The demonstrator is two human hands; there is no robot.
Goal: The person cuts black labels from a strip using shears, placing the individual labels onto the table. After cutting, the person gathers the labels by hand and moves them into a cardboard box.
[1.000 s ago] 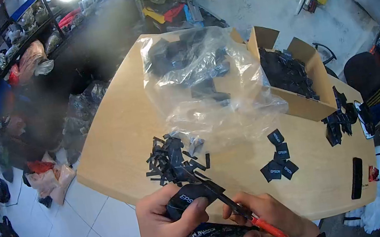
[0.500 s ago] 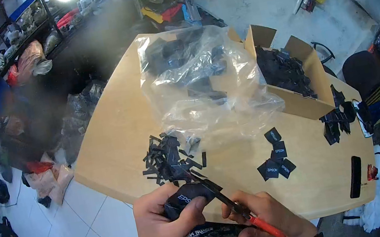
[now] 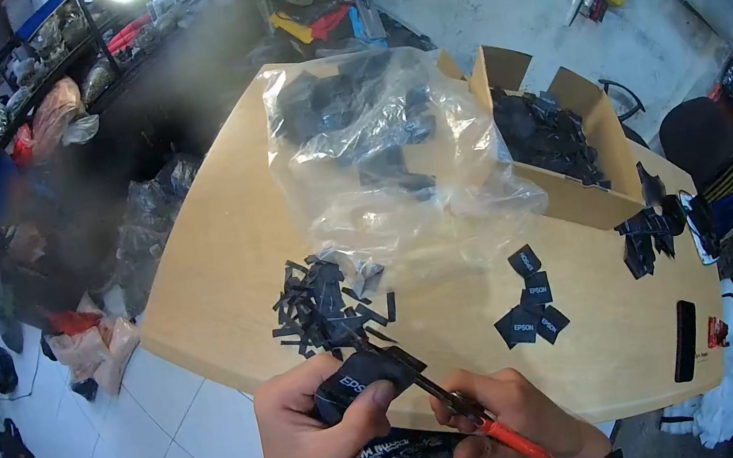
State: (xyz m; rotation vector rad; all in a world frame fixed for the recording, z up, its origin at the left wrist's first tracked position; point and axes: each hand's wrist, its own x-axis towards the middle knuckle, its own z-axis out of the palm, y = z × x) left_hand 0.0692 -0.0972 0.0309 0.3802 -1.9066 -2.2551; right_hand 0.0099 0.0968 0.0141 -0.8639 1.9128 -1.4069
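Observation:
My left hand (image 3: 309,432) grips a black fabric piece with white EPSON lettering (image 3: 351,387) between thumb and fingers. My right hand (image 3: 517,413) is wrapped round the red handles of the scissors (image 3: 514,443). The dark blades lie along the fabric's right edge, pointing up and left. Just beyond my left hand, a heap of narrow black strips (image 3: 316,302) lies on the table. Several black EPSON squares (image 3: 523,326) are spread to the right of the heap.
On the wooden table (image 3: 205,257), a clear plastic bag (image 3: 371,145) holds dark pieces, beside a cardboard box (image 3: 577,197) filled with black pieces. More black pieces (image 3: 645,241) and a black bar (image 3: 685,341) lie at the right. Shelves stand at the upper left.
The scissor blades have shifted slightly against the fabric's edge, and the fingers of my right hand have moved slightly. My left hand keeps its hold on the fabric piece.

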